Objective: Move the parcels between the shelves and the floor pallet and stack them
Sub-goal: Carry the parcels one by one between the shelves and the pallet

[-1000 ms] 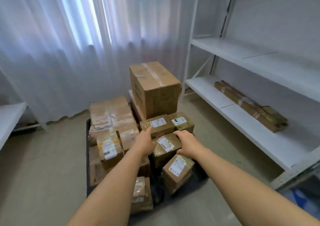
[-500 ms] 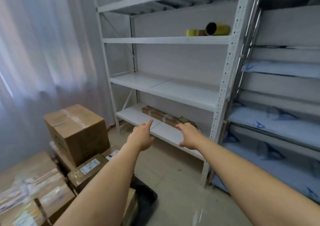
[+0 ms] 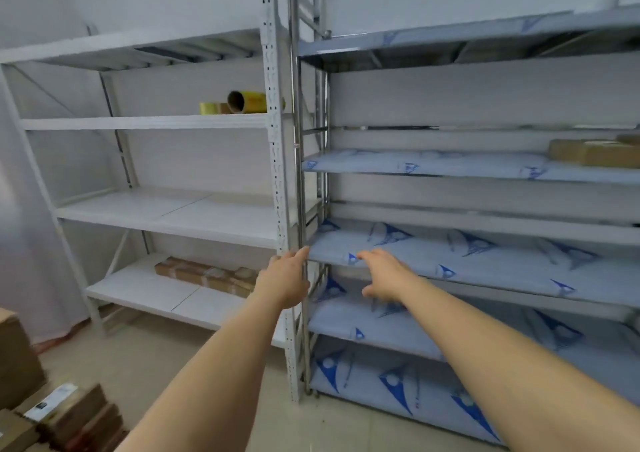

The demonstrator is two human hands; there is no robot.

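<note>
- While both arms reach forward with nothing in them, two shelving units fill the view: a white shelf rack [image 3: 166,209] on the left and a metal shelf rack [image 3: 485,264] on the right, whose boards are covered in pale film printed with blue triangles.
- Between the two racks, a perforated white post and a chrome post stand side by side.
- At the lower left corner, a cluster of brown parcels [image 3: 69,417] sits low down near the floor; one carries a white label, and a taller carton [image 3: 17,361] stands at the left edge. What they rest on cannot be told.
- On the bottom board of the white rack lies a long flat parcel [image 3: 204,275], wrapped in brown paper and tape.
- On an upper board of the metal rack, at the right edge, lies a brown box [image 3: 595,152], partly cut off by the frame.
- On an upper board of the white rack, yellow tape rolls [image 3: 239,103] lie next to the post.
- The left hand [image 3: 284,282] is released, fingers extended toward the chrome post; whether it touches the post cannot be told.
- The right hand [image 3: 381,275] is released too, its fingers spread loosely in front of the middle film-covered board, its grip on nothing.
</note>
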